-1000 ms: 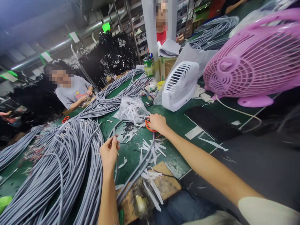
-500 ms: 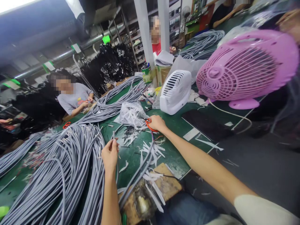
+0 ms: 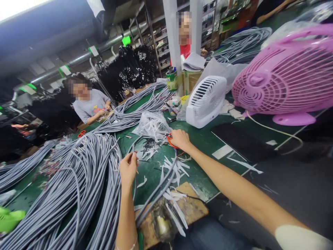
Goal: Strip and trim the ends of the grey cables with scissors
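Observation:
My left hand [image 3: 128, 168] is pinched closed beside the big bundle of grey cables [image 3: 85, 180]. A grey cable [image 3: 135, 184] runs behind and below its fingers, and the part inside the pinch is mostly hidden. Farther forward, my right hand [image 3: 180, 139] is wrapped around orange-handled pliers [image 3: 169, 139]. Their dark jaws point left, at the edge of a clear plastic bag [image 3: 152, 123] of white strips. Stripped grey cables [image 3: 166, 180] with thin coloured wires run from below the right hand down toward me.
White strip scraps [image 3: 177, 170] and short black pieces [image 3: 147, 145] litter the green table [image 3: 200, 173]. A wooden block [image 3: 192, 201] sits at the near edge. To the right stand a white fan [image 3: 205, 102] and a pink fan [image 3: 270, 80]. A co-worker [image 3: 91, 104] sits across.
The view has shifted, moving everything rightward. The cable end that stood up above my left fingers no longer shows there. My right hand still grips the pliers by the bag.

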`<state>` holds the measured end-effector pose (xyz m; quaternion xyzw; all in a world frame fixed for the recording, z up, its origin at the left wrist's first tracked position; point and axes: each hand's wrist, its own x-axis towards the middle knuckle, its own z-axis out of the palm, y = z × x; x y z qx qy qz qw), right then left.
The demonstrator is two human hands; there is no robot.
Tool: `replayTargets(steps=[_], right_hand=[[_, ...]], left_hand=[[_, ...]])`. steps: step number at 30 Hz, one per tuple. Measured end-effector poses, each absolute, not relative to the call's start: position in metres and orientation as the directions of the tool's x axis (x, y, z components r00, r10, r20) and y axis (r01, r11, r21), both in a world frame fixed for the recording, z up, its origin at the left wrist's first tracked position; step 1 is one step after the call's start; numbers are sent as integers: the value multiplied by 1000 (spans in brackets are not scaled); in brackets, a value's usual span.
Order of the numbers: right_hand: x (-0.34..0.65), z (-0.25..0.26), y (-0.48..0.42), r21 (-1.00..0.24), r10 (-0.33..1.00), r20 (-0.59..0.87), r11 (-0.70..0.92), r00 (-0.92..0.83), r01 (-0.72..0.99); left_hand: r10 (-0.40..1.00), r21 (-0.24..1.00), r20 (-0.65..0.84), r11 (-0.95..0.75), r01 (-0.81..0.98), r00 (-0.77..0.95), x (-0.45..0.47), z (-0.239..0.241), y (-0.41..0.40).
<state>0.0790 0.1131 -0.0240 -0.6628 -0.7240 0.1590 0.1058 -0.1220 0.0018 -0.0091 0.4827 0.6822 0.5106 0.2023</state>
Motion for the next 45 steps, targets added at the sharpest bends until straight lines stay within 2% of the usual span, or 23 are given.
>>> replayTargets(steps=[5,8,13,18,21,26,32,40,45], right_hand=[[80,-18,110,-352,989,-63,102,-132,930],[83,-12,108,-363,990,-42,112,-137,925],[87,-3,104,-403,989,11,139,-147,904],[89,2,101,-464,981,61,193,-186,864],[88,2,100,-520,972,95,233,-215,822],[79,-2,96,-631,934,217,356,-284,689],[70,-6,92,-720,902,325,431,-284,544],[74,-9,98,-788,920,348,392,-183,475],[71,-11,98,-782,908,368,418,-198,463]], left_hand=[[787,847,231,126,516,-572,-140,-16,8],[779,783,219,218,582,-587,-140,-12,22],[796,590,200,367,719,-571,-129,-2,60],[771,395,125,539,744,-625,-125,-15,75],[781,307,121,558,771,-613,-125,-20,71],[834,212,171,489,846,-525,-120,-12,53],[862,199,215,423,884,-460,-120,-6,40],[745,265,310,529,806,-591,-137,3,40],[721,333,339,509,793,-605,-136,0,41]])
